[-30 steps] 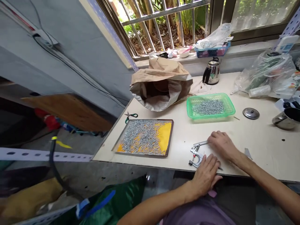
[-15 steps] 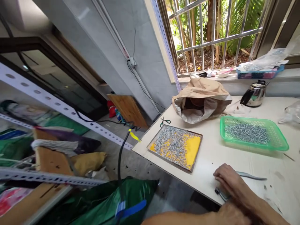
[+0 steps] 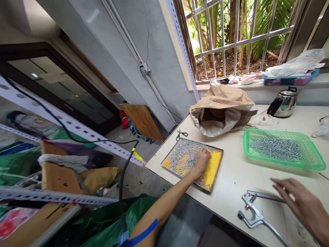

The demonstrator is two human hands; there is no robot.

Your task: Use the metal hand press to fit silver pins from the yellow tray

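Note:
My left hand (image 3: 202,160) is down on the small metal pieces (image 3: 183,152) in a shallow tray lined with yellow (image 3: 214,166). Its fingers are curled together, and whatever they pinch is too small to make out. Over the right part of the table, my right hand (image 3: 300,202) hovers with its fingers apart and nothing in it. Just left of it, a silver hand tool like pliers (image 3: 257,218) lies on the tabletop, its handles spread. Beyond the tool is a green basket (image 3: 312,159) holding many similar metal pieces (image 3: 275,147).
Green-handled scissors (image 3: 181,134) lie behind the yellow tray. An open brown paper bag (image 3: 223,99) and a metal kettle (image 3: 284,103) stand farther back. The table's edge (image 3: 164,178) runs along the near left. A black cable (image 3: 122,185) hangs left of my arm.
My left hand has moved from beside my right hand over to the yellow tray. My right hand has shifted right and opened, and the pliers-like tool now shows fully on the table.

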